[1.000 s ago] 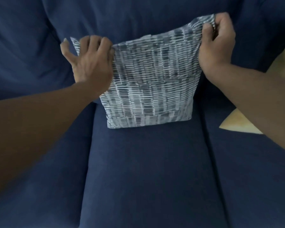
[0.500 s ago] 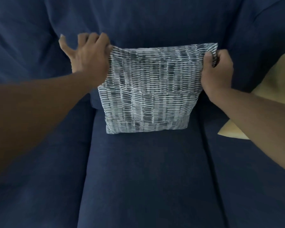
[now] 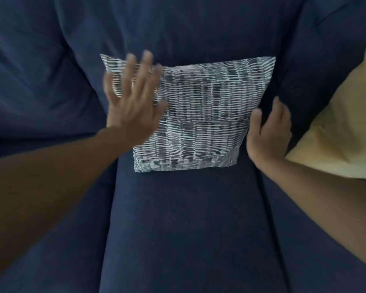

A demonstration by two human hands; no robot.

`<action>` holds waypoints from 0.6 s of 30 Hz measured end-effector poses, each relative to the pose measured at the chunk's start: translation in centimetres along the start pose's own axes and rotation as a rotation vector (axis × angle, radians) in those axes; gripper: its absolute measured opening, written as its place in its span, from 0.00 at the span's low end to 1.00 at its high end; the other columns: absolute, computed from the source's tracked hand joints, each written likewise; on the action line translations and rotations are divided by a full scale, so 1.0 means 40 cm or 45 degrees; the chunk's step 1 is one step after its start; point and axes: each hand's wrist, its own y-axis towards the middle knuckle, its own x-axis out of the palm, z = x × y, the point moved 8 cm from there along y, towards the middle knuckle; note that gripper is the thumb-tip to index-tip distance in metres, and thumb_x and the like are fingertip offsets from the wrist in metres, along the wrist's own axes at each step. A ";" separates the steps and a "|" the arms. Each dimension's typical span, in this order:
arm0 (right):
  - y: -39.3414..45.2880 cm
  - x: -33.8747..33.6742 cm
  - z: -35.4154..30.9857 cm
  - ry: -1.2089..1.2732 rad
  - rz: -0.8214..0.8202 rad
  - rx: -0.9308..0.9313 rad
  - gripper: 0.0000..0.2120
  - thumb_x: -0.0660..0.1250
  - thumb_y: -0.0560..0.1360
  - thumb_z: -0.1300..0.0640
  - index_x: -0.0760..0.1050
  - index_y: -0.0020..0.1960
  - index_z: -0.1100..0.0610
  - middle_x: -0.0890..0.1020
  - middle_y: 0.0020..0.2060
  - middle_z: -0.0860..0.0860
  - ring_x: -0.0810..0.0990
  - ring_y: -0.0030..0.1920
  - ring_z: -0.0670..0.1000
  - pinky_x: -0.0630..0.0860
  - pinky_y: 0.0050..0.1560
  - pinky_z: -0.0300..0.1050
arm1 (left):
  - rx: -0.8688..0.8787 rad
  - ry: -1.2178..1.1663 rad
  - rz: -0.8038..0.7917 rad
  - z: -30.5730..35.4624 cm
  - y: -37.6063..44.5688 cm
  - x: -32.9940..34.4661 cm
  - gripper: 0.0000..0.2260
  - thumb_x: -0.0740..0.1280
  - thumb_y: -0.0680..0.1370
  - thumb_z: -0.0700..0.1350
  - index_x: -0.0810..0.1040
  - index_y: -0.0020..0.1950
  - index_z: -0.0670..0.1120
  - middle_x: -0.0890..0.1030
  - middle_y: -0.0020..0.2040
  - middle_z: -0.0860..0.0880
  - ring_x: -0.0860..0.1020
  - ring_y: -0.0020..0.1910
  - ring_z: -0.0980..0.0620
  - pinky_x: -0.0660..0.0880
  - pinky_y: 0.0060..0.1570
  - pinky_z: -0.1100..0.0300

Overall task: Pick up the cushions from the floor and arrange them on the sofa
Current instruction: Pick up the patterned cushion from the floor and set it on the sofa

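Observation:
A grey-and-white patterned cushion [image 3: 203, 115] stands upright on the middle seat of the dark blue sofa [image 3: 182, 225], leaning on the backrest. My left hand [image 3: 133, 102] lies flat and blurred over the cushion's upper left part, fingers spread, holding nothing. My right hand [image 3: 268, 132] rests against the cushion's lower right edge, thumb on the front and fingers curled behind the side. A yellow cushion [image 3: 342, 123] leans on the sofa at the right, just beyond my right hand.
The sofa's seat cushions stretch toward me, with seams left and right of the middle seat. The left seat and backrest [image 3: 40, 81] carry nothing. The floor is out of view.
Both hands let go of the cushion's top corners. The left hand opened flat onto its front; the right hand slid down to its lower right side. The cushion settled against the backrest.

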 end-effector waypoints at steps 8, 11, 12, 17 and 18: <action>-0.142 0.140 -0.173 -0.681 -0.218 -0.857 0.39 0.55 0.85 0.38 0.48 0.86 0.59 0.45 0.86 0.56 0.45 0.85 0.59 0.44 0.80 0.69 | 0.385 0.077 -0.222 0.253 -0.066 0.101 0.35 0.48 0.87 0.61 0.39 0.86 0.44 0.39 0.87 0.45 0.40 0.85 0.41 0.39 0.82 0.39; -0.041 0.111 -0.157 -0.729 -0.208 -0.657 0.39 0.47 0.85 0.34 0.39 0.86 0.54 0.39 0.85 0.54 0.39 0.85 0.58 0.41 0.80 0.69 | 0.153 0.080 -0.289 0.162 -0.006 0.108 0.36 0.40 0.86 0.65 0.36 0.86 0.45 0.37 0.86 0.45 0.38 0.85 0.41 0.40 0.81 0.35; -0.009 0.093 -0.139 -0.719 -0.215 -0.596 0.39 0.46 0.85 0.34 0.38 0.86 0.54 0.39 0.85 0.53 0.39 0.85 0.57 0.41 0.80 0.69 | 0.080 0.091 -0.309 0.119 0.002 0.113 0.37 0.39 0.85 0.67 0.35 0.86 0.45 0.37 0.86 0.45 0.38 0.85 0.41 0.40 0.81 0.34; 0.011 0.020 -0.001 -0.729 -0.264 -0.340 0.38 0.43 0.85 0.34 0.41 0.86 0.57 0.45 0.86 0.57 0.45 0.85 0.59 0.44 0.80 0.70 | -0.154 0.131 -0.386 -0.046 -0.092 0.116 0.40 0.41 0.84 0.69 0.36 0.86 0.44 0.37 0.86 0.44 0.39 0.85 0.40 0.40 0.78 0.27; -0.003 0.015 0.029 -0.793 -0.295 -0.321 0.38 0.41 0.85 0.34 0.42 0.86 0.58 0.46 0.85 0.58 0.46 0.85 0.59 0.43 0.80 0.70 | -0.186 0.115 -0.397 -0.065 -0.122 0.115 0.40 0.43 0.84 0.69 0.37 0.86 0.43 0.38 0.86 0.43 0.40 0.85 0.40 0.39 0.77 0.27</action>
